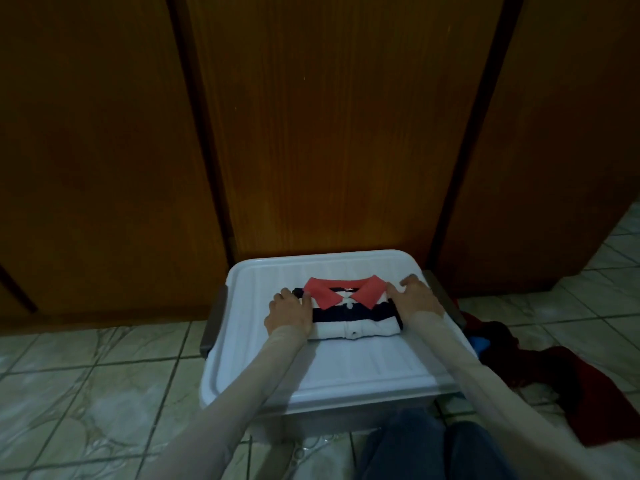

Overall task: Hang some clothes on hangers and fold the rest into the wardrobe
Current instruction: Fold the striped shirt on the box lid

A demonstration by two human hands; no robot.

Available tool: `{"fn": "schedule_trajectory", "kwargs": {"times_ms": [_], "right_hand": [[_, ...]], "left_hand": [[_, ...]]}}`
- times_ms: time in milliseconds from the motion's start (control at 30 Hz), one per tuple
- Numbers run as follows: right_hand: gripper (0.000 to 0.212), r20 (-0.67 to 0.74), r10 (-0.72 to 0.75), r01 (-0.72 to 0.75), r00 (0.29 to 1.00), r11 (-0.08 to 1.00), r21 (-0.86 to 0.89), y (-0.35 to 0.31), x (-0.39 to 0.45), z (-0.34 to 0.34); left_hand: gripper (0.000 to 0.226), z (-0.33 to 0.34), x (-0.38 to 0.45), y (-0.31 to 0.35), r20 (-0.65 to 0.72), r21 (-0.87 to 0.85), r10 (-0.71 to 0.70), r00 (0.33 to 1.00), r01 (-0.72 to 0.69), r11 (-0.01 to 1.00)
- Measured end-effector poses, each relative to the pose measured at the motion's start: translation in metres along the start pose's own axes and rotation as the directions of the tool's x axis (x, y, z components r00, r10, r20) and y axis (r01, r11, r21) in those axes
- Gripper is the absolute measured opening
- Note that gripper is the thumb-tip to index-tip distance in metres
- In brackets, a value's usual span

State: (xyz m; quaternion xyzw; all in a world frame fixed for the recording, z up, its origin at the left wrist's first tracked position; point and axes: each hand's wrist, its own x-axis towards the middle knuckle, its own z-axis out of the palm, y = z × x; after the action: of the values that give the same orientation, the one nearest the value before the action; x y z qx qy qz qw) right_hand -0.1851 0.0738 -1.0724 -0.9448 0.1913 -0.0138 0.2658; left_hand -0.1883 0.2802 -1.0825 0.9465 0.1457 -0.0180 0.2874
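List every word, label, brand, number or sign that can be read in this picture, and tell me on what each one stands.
No text can be read.
The neck tag inside the collar of the folded polo shirt is too small and blurred to read.
The white bin lid, the wardrobe doors and the clothes pile show no text.

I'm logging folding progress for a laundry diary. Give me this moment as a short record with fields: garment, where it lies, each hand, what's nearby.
garment: folded striped polo shirt, pink collar, navy and white bands
surface: white lid of a plastic storage box on the tiled floor
left hand: rests flat on the shirt's left edge
right hand: rests on the shirt's right edge, fingers spread
behind: wooden wardrobe doors, shut
nearby: pile of red and dark clothes on the floor, right of the box
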Motion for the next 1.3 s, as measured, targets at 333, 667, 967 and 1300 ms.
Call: {"fn": "schedule_trajectory", "kwargs": {"times_ms": [333,667,967,1300], "right_hand": [[0.075,0.16,0.239,-0.268,0.958,0.942,0.201,-0.007,0.017,0.032],[0.064,0.096,0.184,-0.208,0.978,0.876,0.435,0.007,-0.018,0.003],[0.055,-0.155,0.142,-0.042,0.978,0.854,0.518,0.065,-0.036,-0.067],[0.051,-0.453,0.336,-0.01,0.826,0.812,0.584,0.184,-0.07,-0.194]], "left_hand": [[0.058,0.015,0.002,0.02,0.204,-0.274,-0.17,0.964,0.223,0.936],[0.073,0.019,-0.02,0.043,0.283,-0.361,-0.121,0.952,0.222,0.906],[0.057,0.032,-0.061,0.114,0.216,-0.509,0.28,0.935,-0.137,0.85],[0.056,0.083,-0.149,0.256,0.289,-0.656,0.636,0.715,-0.335,0.676]]}}
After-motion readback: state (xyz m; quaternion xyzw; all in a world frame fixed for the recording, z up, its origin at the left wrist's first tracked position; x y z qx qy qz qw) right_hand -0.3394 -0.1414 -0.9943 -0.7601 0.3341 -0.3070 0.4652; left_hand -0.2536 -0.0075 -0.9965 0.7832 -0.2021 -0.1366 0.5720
